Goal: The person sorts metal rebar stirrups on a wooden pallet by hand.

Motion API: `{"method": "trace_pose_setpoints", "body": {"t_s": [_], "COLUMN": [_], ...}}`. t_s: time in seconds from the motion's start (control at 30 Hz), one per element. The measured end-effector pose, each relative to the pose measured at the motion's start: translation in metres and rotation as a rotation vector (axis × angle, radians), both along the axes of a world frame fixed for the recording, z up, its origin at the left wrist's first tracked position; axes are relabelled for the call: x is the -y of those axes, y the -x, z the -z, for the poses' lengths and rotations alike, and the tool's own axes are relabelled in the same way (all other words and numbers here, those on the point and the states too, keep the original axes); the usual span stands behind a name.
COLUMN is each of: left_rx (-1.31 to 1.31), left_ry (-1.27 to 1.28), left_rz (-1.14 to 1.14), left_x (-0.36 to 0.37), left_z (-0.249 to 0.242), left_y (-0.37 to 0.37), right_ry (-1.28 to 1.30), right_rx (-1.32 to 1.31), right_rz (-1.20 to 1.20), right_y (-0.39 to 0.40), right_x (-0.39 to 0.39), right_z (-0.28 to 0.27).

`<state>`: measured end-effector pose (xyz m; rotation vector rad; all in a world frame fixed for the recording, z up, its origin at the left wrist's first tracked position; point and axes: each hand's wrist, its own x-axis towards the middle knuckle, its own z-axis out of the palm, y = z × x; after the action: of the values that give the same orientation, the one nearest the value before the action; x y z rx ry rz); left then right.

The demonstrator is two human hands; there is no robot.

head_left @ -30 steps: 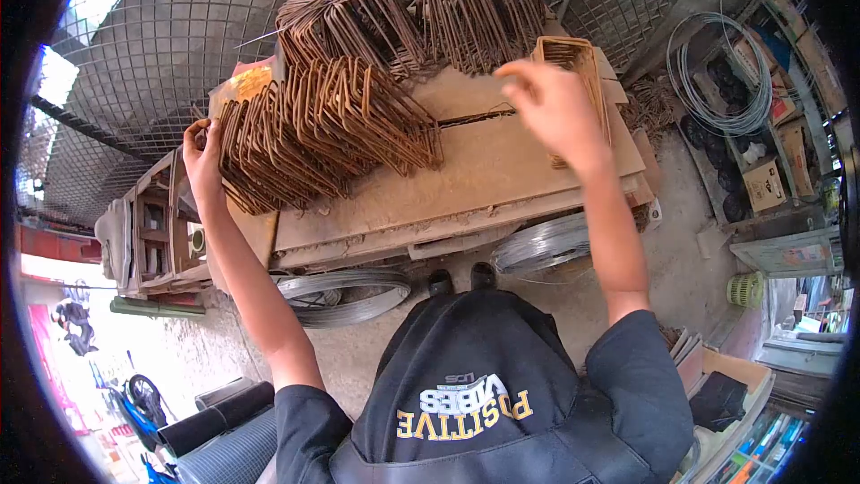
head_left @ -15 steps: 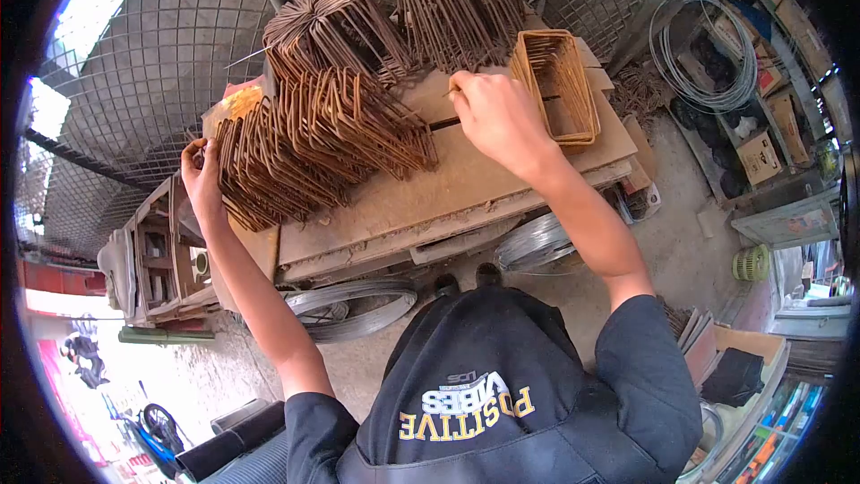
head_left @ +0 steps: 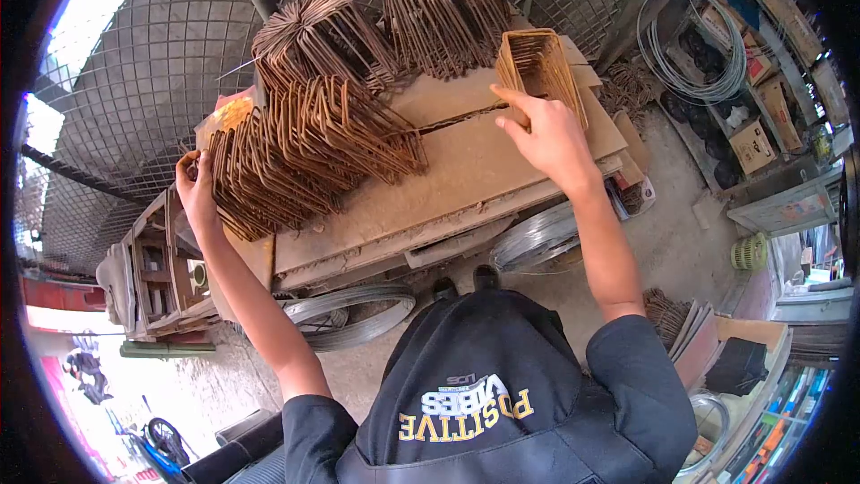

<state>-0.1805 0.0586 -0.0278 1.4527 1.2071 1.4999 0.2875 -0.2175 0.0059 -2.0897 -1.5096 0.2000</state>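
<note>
My left hand [head_left: 199, 200] is at the left end of a leaning row of rusty rectangular wire stirrups [head_left: 305, 148]. Its thumb and fingers curl around something dark and small that I cannot make out. My right hand [head_left: 554, 142] hovers at the near left side of a neat stack of yellowish-brown rectangular stirrups [head_left: 573, 94], covering part of it. Its index finger points outward and the thumb stands apart, with nothing visible between them. Both groups of stirrups rest on a worn wooden tabletop [head_left: 457, 170].
Two round bundles of rusty bent bars, one on the left [head_left: 313, 31] and one on the right [head_left: 445, 13], stand at the back against a wire mesh [head_left: 179, 45]. Shiny wire coils [head_left: 363, 314] lie below the table edge. Another wire coil [head_left: 739, 63] hangs at the right.
My right hand has moved right and down from the table's middle to the yellowish stack, and its pinched fingers have spread. My left hand stays at the row's end. The view has shifted slightly.
</note>
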Motion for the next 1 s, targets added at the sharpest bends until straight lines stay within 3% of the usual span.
{"method": "trace_pose_setpoints", "body": {"t_s": [0.1, 0.17, 0.27, 0.3, 0.37, 0.53, 0.73, 0.8, 1.0], "left_rx": [-0.011, -0.021, -0.012, -0.018, -0.018, -0.031, -0.001, -0.047, -0.015], "left_ry": [0.006, 0.004, 0.005, 0.004, 0.005, -0.017, -0.013, -0.021, -0.010], "left_rz": [-0.007, -0.014, -0.007, -0.014, -0.024, 0.004, 0.006, -0.022, -0.008], "left_x": [-0.001, -0.003, -0.003, -0.002, -0.001, -0.005, -0.008, -0.007, -0.007], "left_z": [0.002, 0.004, 0.005, 0.004, 0.002, 0.005, 0.007, 0.006, 0.007], "left_y": [0.003, 0.006, 0.006, 0.005, 0.004, 0.010, 0.011, 0.011, 0.010], "right_ry": [-0.059, -0.249, -0.364, -0.362, -0.108, -0.054, -0.206, -0.336, -0.558], "right_rx": [-0.130, -0.262, -0.129, -0.128, -0.126, -0.204, -0.483, -0.690, -0.751], "right_rz": [0.051, 0.211, 0.406, 0.405, 0.585, 0.541, 0.552, 0.566, 0.581], "right_y": [-0.007, -0.023, -0.040, -0.039, -0.038, -0.044, -0.046, -0.046, -0.035], "right_x": [0.018, 0.034, 0.057, 0.062, 0.070, 0.066, 0.057, 0.055, 0.054], "right_z": [-0.001, 0.012, 0.027, 0.028, 0.027, 0.059, 0.073, 0.078, 0.072]}}
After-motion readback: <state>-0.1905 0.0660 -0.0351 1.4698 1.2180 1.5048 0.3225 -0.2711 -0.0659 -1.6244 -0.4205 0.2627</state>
